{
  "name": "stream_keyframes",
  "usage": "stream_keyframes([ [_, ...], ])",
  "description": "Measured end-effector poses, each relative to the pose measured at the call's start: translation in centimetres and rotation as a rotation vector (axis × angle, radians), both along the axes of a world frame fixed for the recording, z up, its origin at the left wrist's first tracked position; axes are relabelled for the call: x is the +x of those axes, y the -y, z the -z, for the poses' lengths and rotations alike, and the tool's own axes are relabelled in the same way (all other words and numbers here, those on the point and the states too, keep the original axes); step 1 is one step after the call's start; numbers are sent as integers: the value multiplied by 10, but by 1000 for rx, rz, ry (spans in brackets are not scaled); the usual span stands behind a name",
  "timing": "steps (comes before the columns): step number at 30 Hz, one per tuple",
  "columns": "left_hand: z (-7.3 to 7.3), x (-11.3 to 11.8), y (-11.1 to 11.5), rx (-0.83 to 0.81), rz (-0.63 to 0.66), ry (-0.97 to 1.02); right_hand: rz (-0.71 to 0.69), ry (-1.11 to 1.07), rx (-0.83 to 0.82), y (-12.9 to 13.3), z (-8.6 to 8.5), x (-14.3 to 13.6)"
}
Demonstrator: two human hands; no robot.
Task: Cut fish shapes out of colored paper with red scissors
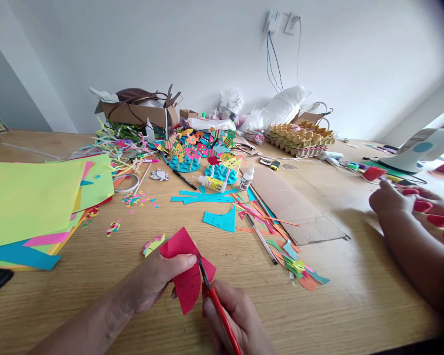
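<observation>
My left hand pinches a piece of red paper with a shape drawn on it in dark lines, the thumb lying on top. In my right hand is a pair of scissors with red handles, its blades meeting the paper near the thumb. Behind my left hand lies a small yellow and pink paper cutout. Beyond the red paper rests a blue paper offcut, with a pen to its right.
Coloured paper sheets are stacked at left. Glue bottles stand and lie near blue bases with paper fish. A cardboard sheet and paper scraps lie right of centre. Another person's hands work at far right.
</observation>
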State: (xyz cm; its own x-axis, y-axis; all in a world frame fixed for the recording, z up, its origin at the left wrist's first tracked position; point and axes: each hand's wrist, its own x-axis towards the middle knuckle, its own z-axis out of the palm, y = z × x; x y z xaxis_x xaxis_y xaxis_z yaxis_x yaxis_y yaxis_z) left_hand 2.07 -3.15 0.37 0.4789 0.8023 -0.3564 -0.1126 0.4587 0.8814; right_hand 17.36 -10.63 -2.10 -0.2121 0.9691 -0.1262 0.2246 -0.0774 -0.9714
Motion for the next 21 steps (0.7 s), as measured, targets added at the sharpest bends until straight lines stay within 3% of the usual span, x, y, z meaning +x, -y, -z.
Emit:
stream_keyframes([
  [13,-1,-1,-1,-30,23,0,-8,-70,-72,1,-5,-1],
  [21,-1,0,-1,-25,56,-17,5,-25,-17,1,-3,0],
])
